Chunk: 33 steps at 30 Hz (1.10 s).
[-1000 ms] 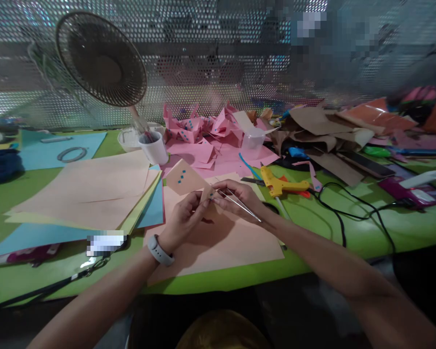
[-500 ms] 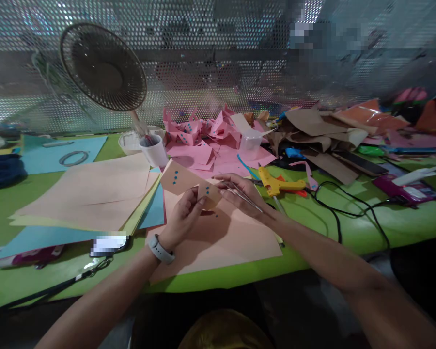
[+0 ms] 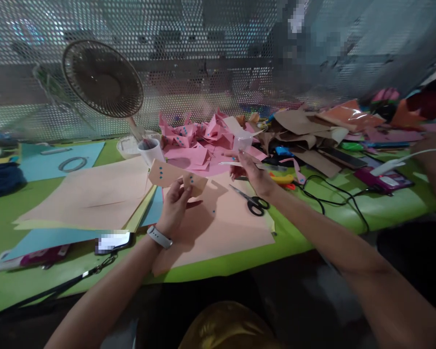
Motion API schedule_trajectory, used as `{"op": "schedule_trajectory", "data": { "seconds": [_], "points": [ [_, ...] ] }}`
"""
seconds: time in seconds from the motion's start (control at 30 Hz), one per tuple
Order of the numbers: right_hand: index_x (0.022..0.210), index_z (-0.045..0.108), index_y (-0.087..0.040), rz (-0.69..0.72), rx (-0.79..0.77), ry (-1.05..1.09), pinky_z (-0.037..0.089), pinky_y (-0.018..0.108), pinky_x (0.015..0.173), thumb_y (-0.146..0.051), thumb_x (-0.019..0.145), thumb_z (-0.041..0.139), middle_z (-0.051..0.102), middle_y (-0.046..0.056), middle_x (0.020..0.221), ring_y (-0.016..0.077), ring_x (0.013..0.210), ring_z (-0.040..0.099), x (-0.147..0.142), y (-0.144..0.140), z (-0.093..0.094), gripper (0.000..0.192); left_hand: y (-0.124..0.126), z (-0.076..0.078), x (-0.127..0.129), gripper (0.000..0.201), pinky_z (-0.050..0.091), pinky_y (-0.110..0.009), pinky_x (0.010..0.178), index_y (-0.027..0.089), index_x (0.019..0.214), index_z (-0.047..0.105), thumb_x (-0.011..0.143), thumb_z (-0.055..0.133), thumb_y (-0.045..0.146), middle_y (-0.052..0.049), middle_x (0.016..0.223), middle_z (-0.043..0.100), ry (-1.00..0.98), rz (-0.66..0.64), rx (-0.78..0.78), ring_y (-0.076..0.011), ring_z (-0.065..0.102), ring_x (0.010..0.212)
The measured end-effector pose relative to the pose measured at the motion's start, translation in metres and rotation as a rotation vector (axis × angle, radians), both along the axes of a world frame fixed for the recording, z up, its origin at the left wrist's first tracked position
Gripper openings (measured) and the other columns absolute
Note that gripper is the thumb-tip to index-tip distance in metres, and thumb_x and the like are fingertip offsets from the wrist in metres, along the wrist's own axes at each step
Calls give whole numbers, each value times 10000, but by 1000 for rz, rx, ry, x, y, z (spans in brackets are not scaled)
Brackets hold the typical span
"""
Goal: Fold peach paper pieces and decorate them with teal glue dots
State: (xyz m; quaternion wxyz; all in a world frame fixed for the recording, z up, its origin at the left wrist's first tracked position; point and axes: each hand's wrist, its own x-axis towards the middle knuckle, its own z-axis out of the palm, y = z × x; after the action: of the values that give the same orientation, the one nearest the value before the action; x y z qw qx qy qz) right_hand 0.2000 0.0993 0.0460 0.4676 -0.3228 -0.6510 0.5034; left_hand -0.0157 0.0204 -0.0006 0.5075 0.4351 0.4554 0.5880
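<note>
In the head view, my left hand [image 3: 174,201] pinches a folded peach paper piece [image 3: 163,175] with small blue dots on it. My right hand [image 3: 252,174] is raised to its right, apart from the paper, with slim pale tweezers [image 3: 225,164] lying along the fingers. A tiny blue piece shows at these fingertips; how it is held is unclear. Under both hands lies a large peach sheet [image 3: 218,242], with one small blue dot on it. Black-handled scissors [image 3: 256,204] rest on the sheet below my right wrist.
A yellow glue gun [image 3: 283,179] lies partly behind my right hand, near black cables [image 3: 318,194]. Pink folded papers [image 3: 189,133] are piled at the back beside a white cup [image 3: 151,151] and fan [image 3: 103,80]. Stacked sheets [image 3: 87,189] lie left. A blurred arm [image 3: 434,165] shows far right.
My right hand has moved away from the paper piece, up and to the right, uncovering the scissors. My left hand still holds the paper piece. The blurred arm has appeared at right.
</note>
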Motion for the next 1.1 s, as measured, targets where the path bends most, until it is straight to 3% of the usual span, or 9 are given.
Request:
{"op": "schedule_trajectory", "data": {
  "seconds": [0.1,0.23,0.47,0.57,0.63,0.73,0.83,0.97,1.1],
  "points": [
    [911,685,-181,71,-53,-96,493,224,535,-624,837,617,599,-11,630,110,564,577,4,-4,-2,454,1,-2,-1,444,629,-350,764,228,1148,540,795,716,431,-53,1117,651,0,7,-19,-193,663,985],
    [930,663,-175,150,-112,-173,505,233,511,-582,779,703,660,-1,640,118,533,604,13,-8,3,436,1,-2,-1,405,626,-314,695,224,1108,536,797,709,417,-36,1035,657,13,19,-49,-178,678,899],
    [874,684,-221,-213,122,182,535,285,562,-528,850,628,668,13,676,136,567,592,47,-4,62,312,0,1,1,418,627,-303,662,220,1147,554,808,685,428,-55,1048,688,57,16,-62,-183,693,878],
    [864,699,-241,-301,231,191,517,289,568,-436,887,586,649,26,683,141,582,579,66,-8,82,227,2,-1,0,437,627,-287,638,214,1160,553,804,686,429,-68,1082,685,55,26,-69,-185,694,885],
    [870,701,-253,-345,322,159,503,293,561,-416,904,578,654,30,697,146,582,589,77,-10,86,206,2,-1,0,453,629,-289,634,211,1167,549,798,691,432,-74,1103,678,57,28,-65,-188,691,898],
    [905,693,-248,-420,426,40,486,288,558,-424,905,608,660,21,707,139,566,594,84,-12,72,195,2,-1,1,448,629,-292,635,207,1164,549,798,689,424,-62,1070,674,62,31,-61,-174,683,873],
    [986,699,-213,-398,531,-249,492,299,596,-434,879,660,684,35,778,156,621,612,81,-11,41,248,2,1,1,391,627,-284,647,202,1110,556,800,683,402,-21,957,654,57,50,-42,-133,655,789],
    [1020,726,-169,-140,929,-815,480,344,752,-366,943,577,728,105,921,225,837,656,65,0,-1,259,4,-1,-1,351,630,-304,668,209,1015,546,779,702,416,8,904,617,30,100,-6,-119,635,758],
    [1063,711,-157,71,1054,-1189,412,327,750,-265,989,503,726,132,976,219,879,634,42,30,-20,245,8,-5,-5,364,630,-310,662,218,1001,539,758,722,417,23,873,594,20,130,13,-104,617,708]
  ]
}}
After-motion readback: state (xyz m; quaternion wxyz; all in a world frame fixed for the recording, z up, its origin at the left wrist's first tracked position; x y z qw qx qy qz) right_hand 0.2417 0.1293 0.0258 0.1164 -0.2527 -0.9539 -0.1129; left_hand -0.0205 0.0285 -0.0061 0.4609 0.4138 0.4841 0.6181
